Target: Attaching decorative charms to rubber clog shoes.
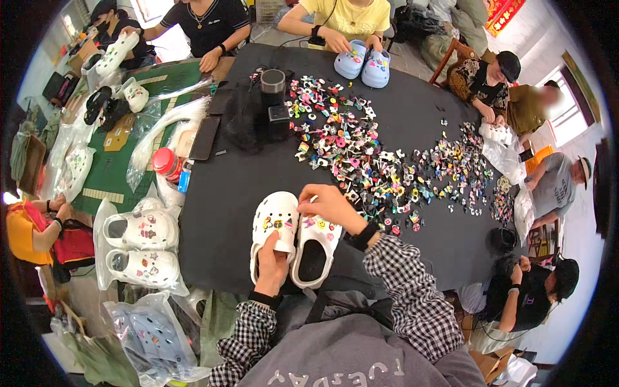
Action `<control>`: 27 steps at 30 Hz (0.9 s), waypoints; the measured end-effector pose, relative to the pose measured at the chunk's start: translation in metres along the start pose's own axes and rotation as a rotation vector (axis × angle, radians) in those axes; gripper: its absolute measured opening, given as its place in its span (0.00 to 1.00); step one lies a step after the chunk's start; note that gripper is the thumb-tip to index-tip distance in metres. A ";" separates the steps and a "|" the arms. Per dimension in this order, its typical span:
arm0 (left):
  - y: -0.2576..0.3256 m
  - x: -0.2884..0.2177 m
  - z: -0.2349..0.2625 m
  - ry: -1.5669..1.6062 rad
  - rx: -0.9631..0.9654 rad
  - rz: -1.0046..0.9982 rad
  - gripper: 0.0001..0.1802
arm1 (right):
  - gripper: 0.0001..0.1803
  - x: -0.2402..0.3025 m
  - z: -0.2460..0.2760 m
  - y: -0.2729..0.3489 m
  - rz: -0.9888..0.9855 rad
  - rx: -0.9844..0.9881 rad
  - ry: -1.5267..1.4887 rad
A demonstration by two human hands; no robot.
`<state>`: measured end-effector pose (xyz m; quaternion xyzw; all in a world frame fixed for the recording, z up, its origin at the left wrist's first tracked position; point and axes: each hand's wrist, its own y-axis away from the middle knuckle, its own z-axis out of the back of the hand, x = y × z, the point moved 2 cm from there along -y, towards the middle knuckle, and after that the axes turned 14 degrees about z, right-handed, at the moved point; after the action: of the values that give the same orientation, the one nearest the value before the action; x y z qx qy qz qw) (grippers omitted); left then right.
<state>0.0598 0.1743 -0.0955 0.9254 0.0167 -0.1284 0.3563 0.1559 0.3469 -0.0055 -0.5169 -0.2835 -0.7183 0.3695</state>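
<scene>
Two white clogs lie side by side at the near edge of the black table (238,187). My left hand (272,266) grips the heel of the left white clog (274,222), which carries a few small charms on its top. My right hand (331,205) pinches a small charm at the toe of the right white clog (317,248), which also bears several coloured charms. A wide scatter of small colourful shoe charms (361,155) covers the table just beyond my right hand.
A black cylinder (273,87) and a dark phone (205,137) lie at the table's far left. A bagged pair of decorated white clogs (138,248) sits left. A red-lidded jar (166,162) stands nearby. Across, a person holds pale blue clogs (364,64). Other people sit around.
</scene>
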 end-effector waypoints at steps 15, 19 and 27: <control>0.000 0.001 0.000 -0.021 0.045 -0.032 0.20 | 0.09 -0.017 -0.048 -0.034 0.132 0.061 0.253; -0.001 0.002 0.002 0.003 0.057 -0.027 0.19 | 0.08 -0.015 -0.048 -0.038 0.221 0.068 0.563; 0.000 0.003 0.002 -0.010 0.074 -0.027 0.22 | 0.13 -0.004 -0.042 -0.048 -0.001 0.281 0.595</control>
<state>0.0622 0.1729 -0.0977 0.9369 0.0227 -0.1381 0.3203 0.0950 0.3422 -0.0235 -0.2283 -0.2597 -0.7918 0.5035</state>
